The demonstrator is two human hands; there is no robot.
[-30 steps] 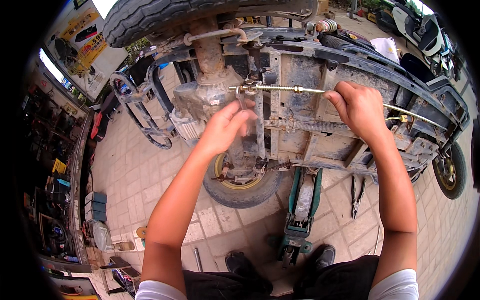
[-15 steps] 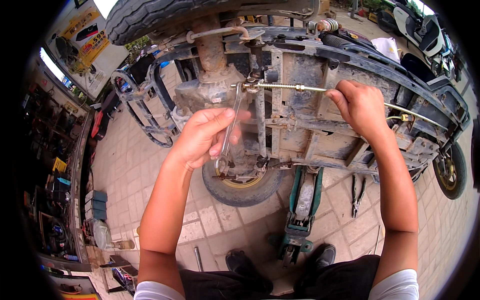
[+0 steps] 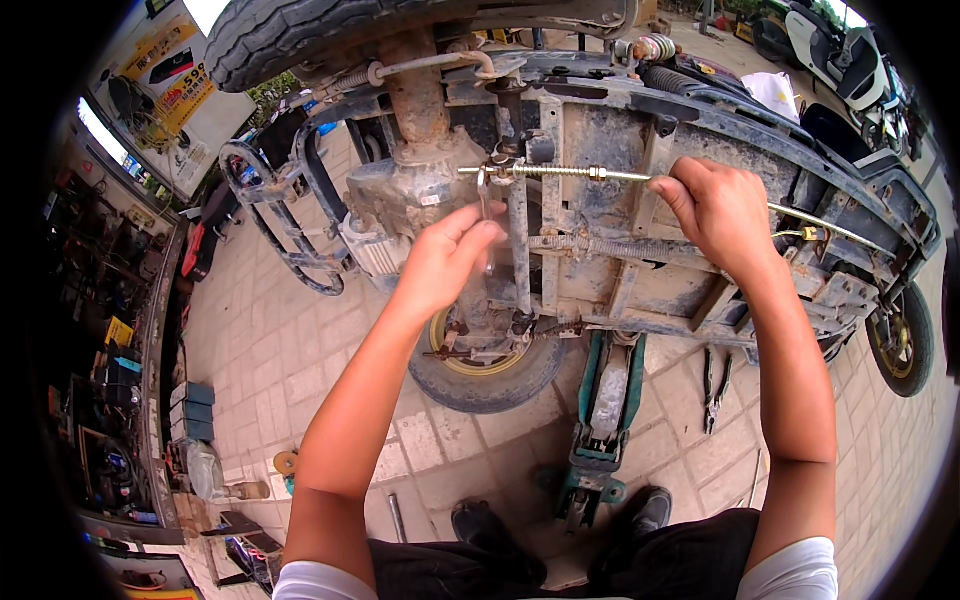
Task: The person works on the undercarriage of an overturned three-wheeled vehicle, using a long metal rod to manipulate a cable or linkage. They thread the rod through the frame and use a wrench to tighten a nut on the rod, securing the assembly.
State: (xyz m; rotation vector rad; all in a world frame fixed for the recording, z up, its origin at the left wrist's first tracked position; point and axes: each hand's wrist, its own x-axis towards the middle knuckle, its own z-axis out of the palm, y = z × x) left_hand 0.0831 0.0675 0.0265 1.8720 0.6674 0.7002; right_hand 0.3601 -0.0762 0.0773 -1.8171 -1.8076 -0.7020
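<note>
My left hand is closed round a wrench, whose upper end sits at a nut on the threaded end of a brake rod. The hand hides most of the wrench, and its lower part is blurred. My right hand grips the smooth part of the same brake rod, right of its spring and adjusting nuts. The rod runs across the underside of a tipped vehicle's rusty, dirt-covered frame. Just left of the wrench is the axle housing.
A green floor jack stands under the frame, between my feet. Pliers lie on the paving to its right, and a metal bar to its left. A lower wheel and a large upper tyre flank the axle. Shelves of tools line the left.
My left hand has moved right and slightly up, swinging the wrench's lower end rightward, so it stands nearly upright. My right hand stays in place on the rod.
</note>
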